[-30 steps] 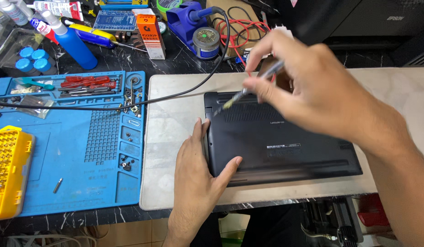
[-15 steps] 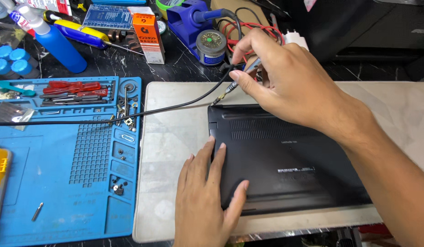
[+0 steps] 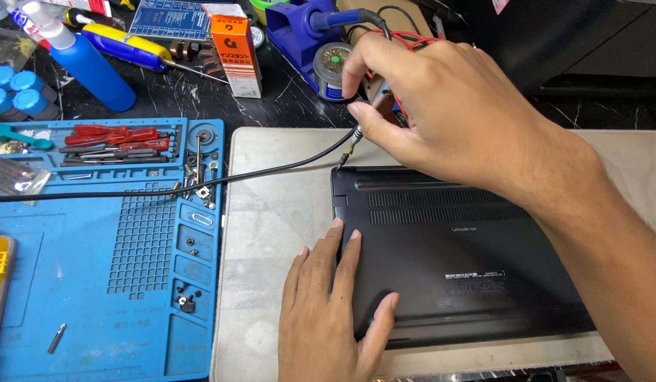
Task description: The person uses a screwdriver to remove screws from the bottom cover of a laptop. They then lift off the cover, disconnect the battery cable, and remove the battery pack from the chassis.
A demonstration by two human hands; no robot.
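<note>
A black laptop lies upside down on a pale grey mat. My left hand rests flat on the laptop's near left corner, fingers spread across its left edge. My right hand is closed on a screwdriver, its tip pointing down at the laptop's far left corner. Most of the tool's handle is hidden inside the hand.
A blue repair mat with loose screws and red tools lies to the left. A black cable crosses it. Behind stand a blue bottle, an orange box and a blue soldering stand.
The screwdriver tip has moved left along the laptop's far edge to its far left corner. My left hand has stayed on the near left corner. The camera view has shifted left.
</note>
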